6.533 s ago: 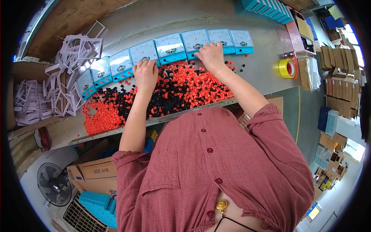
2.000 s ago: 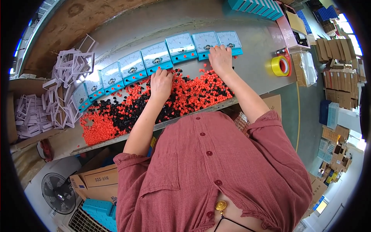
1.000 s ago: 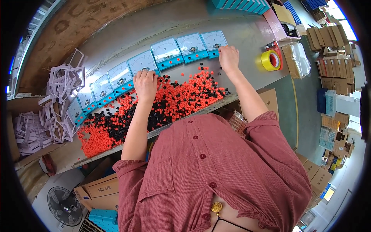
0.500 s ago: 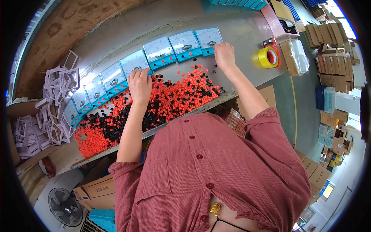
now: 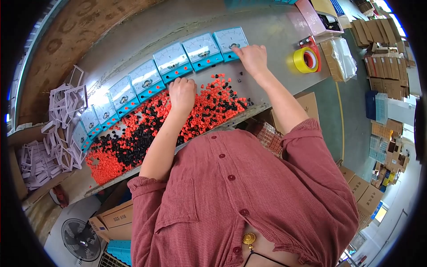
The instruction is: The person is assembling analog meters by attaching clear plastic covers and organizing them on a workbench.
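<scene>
A curved row of blue panel meters with clear fronts stands on the grey bench; red and black knobs sit along their lower blue strips. My left hand (image 5: 182, 94) is over the near side of the row, fingers curled down at the edge of a heap of small red caps (image 5: 209, 104) and black caps (image 5: 133, 147). Whatever its fingertips hold is hidden. At the right end, my right hand (image 5: 252, 58) reaches to the lower right of the last meter (image 5: 230, 39), thumb and fingers drawn together. Anything between them is too small to make out.
White plastic frames (image 5: 66, 104) pile up at the left, some in a cardboard box (image 5: 17, 164). A yellow tape roll (image 5: 305, 60) lies right, beside a plastic-wrapped carton (image 5: 338, 58). Below the bench are a black fan (image 5: 80, 239) and a carton (image 5: 118, 218).
My left hand has moved right along the row, away from the middle meter and over the caps. My right hand stays by the last meter, its fingers now lower on its front. The view has shifted slightly.
</scene>
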`<state>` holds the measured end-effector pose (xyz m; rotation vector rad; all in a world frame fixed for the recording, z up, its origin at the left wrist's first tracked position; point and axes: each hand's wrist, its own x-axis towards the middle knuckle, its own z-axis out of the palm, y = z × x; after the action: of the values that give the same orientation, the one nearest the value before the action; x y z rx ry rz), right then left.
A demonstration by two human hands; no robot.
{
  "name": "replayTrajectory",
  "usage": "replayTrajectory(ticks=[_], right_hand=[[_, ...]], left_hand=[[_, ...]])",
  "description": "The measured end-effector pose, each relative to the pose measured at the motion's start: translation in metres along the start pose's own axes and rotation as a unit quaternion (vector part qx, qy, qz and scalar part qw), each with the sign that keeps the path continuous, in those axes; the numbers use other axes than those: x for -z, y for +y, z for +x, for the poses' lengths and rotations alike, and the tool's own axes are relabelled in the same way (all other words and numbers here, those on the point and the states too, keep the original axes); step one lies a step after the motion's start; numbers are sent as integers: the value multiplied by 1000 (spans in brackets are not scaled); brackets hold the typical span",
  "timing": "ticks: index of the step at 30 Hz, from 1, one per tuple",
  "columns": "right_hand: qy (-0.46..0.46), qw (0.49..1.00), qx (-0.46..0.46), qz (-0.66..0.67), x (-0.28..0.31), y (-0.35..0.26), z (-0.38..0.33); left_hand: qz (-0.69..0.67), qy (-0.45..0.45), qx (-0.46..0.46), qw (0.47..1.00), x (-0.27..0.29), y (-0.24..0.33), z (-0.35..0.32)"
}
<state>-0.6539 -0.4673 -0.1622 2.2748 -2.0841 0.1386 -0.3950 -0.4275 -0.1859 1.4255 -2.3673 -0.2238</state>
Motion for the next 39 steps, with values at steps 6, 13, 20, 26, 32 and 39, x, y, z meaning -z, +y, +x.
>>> replayTrajectory(ticks=[6, 13, 20, 26, 32, 39], right_hand=[[25, 983, -145, 106, -12, 24, -26], [80, 973, -161, 144, -25, 10, -29], [115, 973, -137, 148, -33, 16, -37], [119, 946, -215, 211, -26, 12, -27], [100, 936, -203, 270, -37, 25, -12], [138, 927, -238, 254, -37, 13, -18]], left_hand=[[-31, -35, -4, 999, -4, 3, 8], [-126, 97, -69, 985, -9, 27, 68], [-50, 38, -74, 995, -26, 34, 87], [-28, 37, -73, 996, -29, 34, 87], [-8, 38, -58, 998, -29, 40, 90], [-7, 53, -83, 995, -29, 44, 82]])
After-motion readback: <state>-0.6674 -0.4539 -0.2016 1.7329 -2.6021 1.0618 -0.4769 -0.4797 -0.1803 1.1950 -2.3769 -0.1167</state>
